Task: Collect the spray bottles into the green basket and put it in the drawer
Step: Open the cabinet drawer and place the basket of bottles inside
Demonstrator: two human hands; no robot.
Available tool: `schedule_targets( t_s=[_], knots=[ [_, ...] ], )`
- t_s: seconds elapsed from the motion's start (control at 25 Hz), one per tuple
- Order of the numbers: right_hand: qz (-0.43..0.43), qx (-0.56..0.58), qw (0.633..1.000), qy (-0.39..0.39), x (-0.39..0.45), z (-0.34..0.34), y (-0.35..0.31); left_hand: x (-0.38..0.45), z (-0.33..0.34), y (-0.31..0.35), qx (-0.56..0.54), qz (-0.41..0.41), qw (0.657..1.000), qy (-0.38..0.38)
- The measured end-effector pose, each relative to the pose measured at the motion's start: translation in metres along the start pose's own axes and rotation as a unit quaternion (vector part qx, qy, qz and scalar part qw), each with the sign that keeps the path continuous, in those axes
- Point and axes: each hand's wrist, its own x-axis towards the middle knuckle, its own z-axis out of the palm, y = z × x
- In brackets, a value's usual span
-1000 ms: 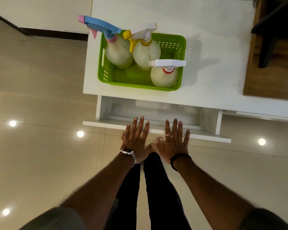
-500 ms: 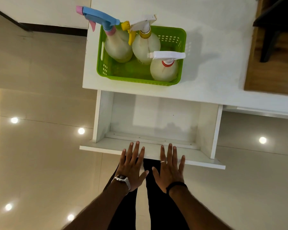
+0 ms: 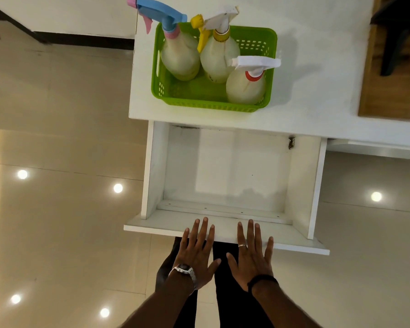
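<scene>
White counter (image 3: 317, 55) carries our basket (image 3: 206, 102), straight beyond our fingers (image 3: 204, 230), past the open drawer (image 3: 225, 171). Both hands (left (image 3: 195, 259), right (image 3: 252, 259)) lie flat, splayed, holding nothing; neither is nearer.

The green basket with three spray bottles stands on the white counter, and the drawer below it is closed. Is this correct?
Not quite: the head view shows the drawer pulled open and empty, not closed. The rest is right: the green basket with three spray bottles stands on the white counter.
</scene>
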Motion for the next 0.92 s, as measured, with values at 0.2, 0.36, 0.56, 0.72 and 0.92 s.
schedule_targets(
  t_s=[0.2,0.36,0.56,0.72,0.92],
  knots=[
    [0.018,0.003,1.000,-0.009,-0.013,0.020,-0.003,-0.016,0.011,-0.004,0.013,0.029,0.999,-0.019],
    [0.026,-0.002,1.000,-0.003,-0.015,0.024,-0.004,-0.022,0.013,-0.011,0.020,0.053,0.998,-0.028],
    [0.023,0.000,1.000,0.006,-0.017,0.016,-0.008,-0.018,0.005,-0.028,-0.008,0.076,0.996,-0.051],
    [0.033,0.034,0.997,0.059,0.013,-0.036,-0.007,0.015,-0.059,-0.079,-0.095,0.020,0.995,-0.008],
    [0.035,0.128,0.966,0.221,0.082,-0.196,0.004,0.061,-0.216,-0.157,-0.300,-0.097,0.906,0.281]
  ],
)
